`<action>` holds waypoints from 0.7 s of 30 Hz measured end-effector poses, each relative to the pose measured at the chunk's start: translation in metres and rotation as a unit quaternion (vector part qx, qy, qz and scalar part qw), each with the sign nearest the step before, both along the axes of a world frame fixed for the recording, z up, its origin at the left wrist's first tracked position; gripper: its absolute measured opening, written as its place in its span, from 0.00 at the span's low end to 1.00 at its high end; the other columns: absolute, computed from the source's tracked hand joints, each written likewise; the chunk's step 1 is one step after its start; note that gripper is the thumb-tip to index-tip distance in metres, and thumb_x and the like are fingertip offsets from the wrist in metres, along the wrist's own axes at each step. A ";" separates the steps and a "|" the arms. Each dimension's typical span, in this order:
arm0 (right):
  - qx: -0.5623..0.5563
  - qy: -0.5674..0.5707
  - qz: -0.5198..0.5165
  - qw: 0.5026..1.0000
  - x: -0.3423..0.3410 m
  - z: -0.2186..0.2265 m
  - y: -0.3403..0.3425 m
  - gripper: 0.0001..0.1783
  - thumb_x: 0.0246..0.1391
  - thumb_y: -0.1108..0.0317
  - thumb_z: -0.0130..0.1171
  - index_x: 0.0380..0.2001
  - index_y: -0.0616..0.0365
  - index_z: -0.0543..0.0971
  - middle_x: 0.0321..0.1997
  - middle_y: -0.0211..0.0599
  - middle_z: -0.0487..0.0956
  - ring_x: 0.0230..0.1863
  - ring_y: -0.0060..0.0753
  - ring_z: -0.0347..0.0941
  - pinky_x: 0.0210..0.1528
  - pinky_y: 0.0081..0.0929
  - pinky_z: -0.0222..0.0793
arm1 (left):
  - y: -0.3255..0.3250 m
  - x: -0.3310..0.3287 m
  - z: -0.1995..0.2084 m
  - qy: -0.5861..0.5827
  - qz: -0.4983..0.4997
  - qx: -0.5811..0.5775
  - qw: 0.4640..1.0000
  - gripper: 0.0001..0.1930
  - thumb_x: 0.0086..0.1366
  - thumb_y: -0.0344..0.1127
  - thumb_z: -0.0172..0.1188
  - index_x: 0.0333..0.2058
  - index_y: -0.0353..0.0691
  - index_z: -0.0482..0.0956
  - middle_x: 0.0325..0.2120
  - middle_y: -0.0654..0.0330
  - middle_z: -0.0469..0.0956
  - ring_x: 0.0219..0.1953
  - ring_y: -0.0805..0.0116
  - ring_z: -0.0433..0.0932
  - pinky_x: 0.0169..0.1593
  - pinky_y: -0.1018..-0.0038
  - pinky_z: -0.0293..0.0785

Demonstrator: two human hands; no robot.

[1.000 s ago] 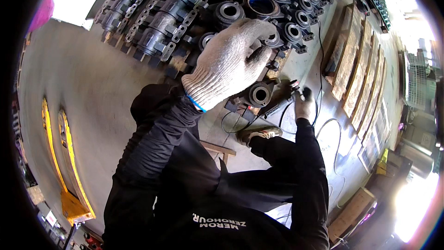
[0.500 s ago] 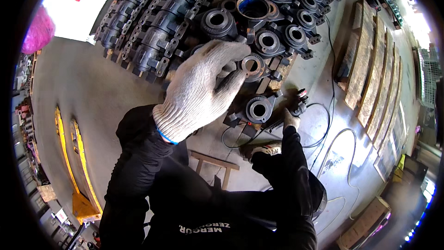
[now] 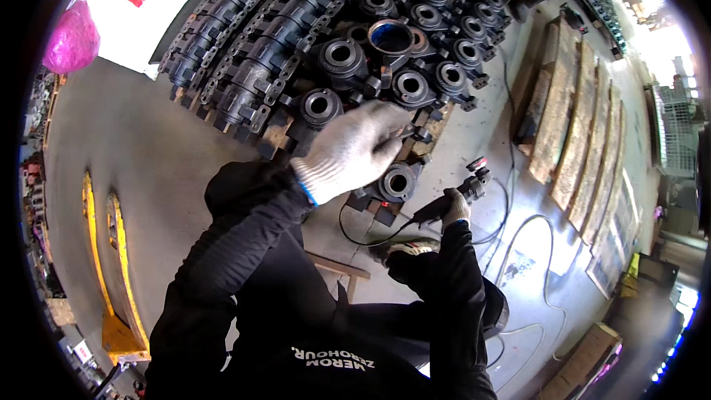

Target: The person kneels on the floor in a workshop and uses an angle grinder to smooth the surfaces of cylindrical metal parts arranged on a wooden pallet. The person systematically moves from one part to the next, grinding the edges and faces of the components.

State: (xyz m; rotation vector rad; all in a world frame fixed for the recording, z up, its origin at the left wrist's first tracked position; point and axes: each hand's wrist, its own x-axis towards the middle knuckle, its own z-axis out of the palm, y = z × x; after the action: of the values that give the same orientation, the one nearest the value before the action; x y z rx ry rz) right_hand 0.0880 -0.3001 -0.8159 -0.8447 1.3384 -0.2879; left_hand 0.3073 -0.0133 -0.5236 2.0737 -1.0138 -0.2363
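Note:
My left hand, in a pale knitted glove, reaches over the near end of the rows of black metal castings. Its fingers are curled around a dark lug of a casting, most of which the glove hides. Just nearer me lies another black casting with a round bore. Farther right my gloved right hand is closed around a black corded angle grinder, its head pointing up and away. At the tool's end some red shows. The grinder is apart from the castings.
Ribbed black track-like assemblies lie left of the castings. A round housing with a blue inside sits among them. Wooden pallets lie right, yellow forks left. Cables and a hose cross the floor. Another person works at top right.
The view has shifted. My left hand has its fingers closer together over the casting. My right hand and the grinder, partly hidden before, now show more fully, the grinder higher and tilted.

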 end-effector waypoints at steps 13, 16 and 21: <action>-0.161 -0.007 0.089 0.983 0.001 0.251 0.132 0.28 0.50 0.70 0.73 0.54 0.58 0.73 0.42 0.38 0.79 0.42 0.36 0.77 0.45 0.38 0.74 | -0.041 -0.187 -0.104 0.322 -0.007 0.056 0.945 0.36 0.51 0.42 0.75 0.54 0.34 0.68 0.49 0.39 0.80 0.52 0.42 0.81 0.54 0.57 0.79; -0.125 -0.054 0.075 0.988 -0.011 0.238 0.122 0.42 0.52 0.68 0.72 0.67 0.53 0.61 0.50 0.42 0.77 0.48 0.39 0.78 0.52 0.40 0.74 | -0.026 -0.179 -0.088 0.389 -0.048 0.040 0.919 0.38 0.48 0.43 0.77 0.53 0.31 0.68 0.45 0.38 0.81 0.52 0.43 0.82 0.53 0.57 0.79; -0.147 -0.066 0.112 0.981 0.015 0.226 0.117 0.55 0.52 0.68 0.72 0.74 0.52 0.47 0.57 0.45 0.74 0.55 0.39 0.75 0.60 0.38 0.72 | -0.018 -0.169 -0.096 0.434 -0.044 0.093 0.895 0.41 0.46 0.46 0.78 0.53 0.29 0.68 0.47 0.37 0.81 0.53 0.43 0.81 0.54 0.58 0.77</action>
State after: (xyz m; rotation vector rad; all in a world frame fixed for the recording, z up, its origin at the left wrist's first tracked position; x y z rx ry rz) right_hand 0.1032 -0.1828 -0.5895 -1.1931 1.0805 -0.3627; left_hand 0.1382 -0.0310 -0.6196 1.7592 -0.5261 -1.2216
